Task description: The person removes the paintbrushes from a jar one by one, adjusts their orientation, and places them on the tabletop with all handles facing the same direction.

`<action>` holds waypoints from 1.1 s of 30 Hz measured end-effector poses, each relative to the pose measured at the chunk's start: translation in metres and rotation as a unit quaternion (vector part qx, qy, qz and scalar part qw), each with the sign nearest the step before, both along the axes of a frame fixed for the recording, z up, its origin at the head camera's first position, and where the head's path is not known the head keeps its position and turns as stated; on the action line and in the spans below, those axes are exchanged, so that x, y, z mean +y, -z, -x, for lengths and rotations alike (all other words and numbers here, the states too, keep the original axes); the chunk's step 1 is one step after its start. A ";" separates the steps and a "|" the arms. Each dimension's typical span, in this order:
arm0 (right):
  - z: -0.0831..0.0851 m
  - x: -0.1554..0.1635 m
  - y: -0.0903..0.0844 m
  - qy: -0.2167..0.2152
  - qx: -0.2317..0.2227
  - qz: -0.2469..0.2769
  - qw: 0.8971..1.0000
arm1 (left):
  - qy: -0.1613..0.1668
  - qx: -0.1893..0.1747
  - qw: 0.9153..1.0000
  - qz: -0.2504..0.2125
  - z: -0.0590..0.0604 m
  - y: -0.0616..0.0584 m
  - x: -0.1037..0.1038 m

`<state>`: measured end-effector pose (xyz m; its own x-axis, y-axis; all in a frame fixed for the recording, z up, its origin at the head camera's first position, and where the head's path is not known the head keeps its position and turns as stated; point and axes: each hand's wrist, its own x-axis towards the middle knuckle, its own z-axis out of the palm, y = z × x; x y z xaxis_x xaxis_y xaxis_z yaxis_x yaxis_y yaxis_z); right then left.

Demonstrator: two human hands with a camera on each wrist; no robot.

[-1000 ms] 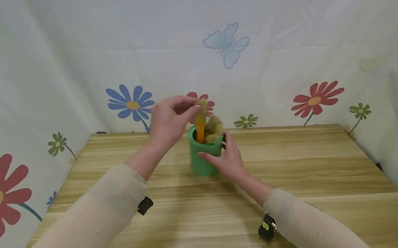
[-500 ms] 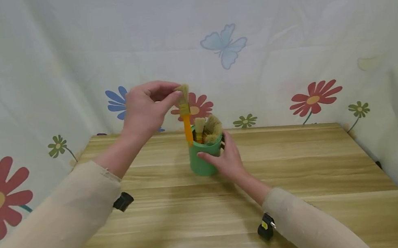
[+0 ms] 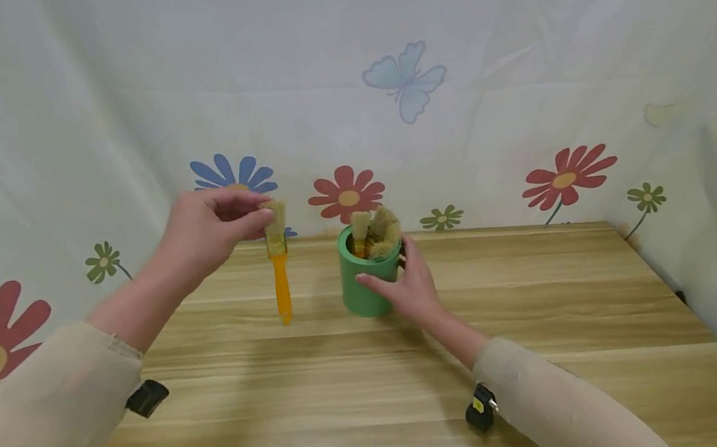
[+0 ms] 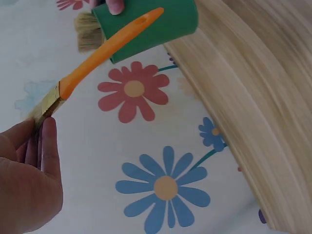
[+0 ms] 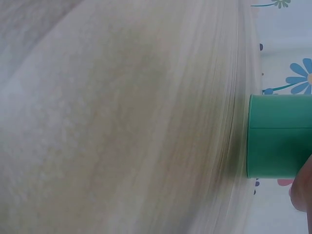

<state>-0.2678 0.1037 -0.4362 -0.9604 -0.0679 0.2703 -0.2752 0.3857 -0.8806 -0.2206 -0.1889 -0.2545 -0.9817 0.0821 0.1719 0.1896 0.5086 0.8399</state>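
Observation:
My left hand (image 3: 209,229) pinches a paintbrush (image 3: 281,280) by its pale bristles, its orange handle hanging straight down to the left of a green cup (image 3: 366,289). In the left wrist view the thumb and fingers close on the bristle end of the paintbrush (image 4: 92,63), just below the metal band. Several more brushes (image 3: 378,232) stand in the cup, bristles up. My right hand (image 3: 408,284) grips the cup's right side, thumb across the front; its other fingers are mostly hidden behind. The right wrist view shows the cup's wall (image 5: 278,136) and part of that hand.
A wood-grain table (image 3: 540,306) lies under both arms. Behind it hangs a white cloth (image 3: 289,76) printed with flowers and a butterfly. Each wrist carries a small black camera device, such as the right one (image 3: 481,409).
The left hand has lifted the paintbrush out of the cup, then carried it left and lowered it somewhat. The right hand has stayed on the cup, which has not moved.

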 end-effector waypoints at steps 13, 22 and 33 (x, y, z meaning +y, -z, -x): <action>0.000 0.001 0.000 -0.002 -0.002 0.002 1.000 | 0.036 -0.103 0.994 -0.001 -0.002 0.057 -0.026; 0.000 0.000 0.002 -0.005 -0.009 0.000 1.000 | 0.040 -0.161 0.984 -0.058 -0.006 0.106 -0.045; 0.002 0.001 0.004 -0.005 0.001 -0.006 1.000 | 0.024 -0.191 0.979 -0.070 -0.002 0.143 -0.058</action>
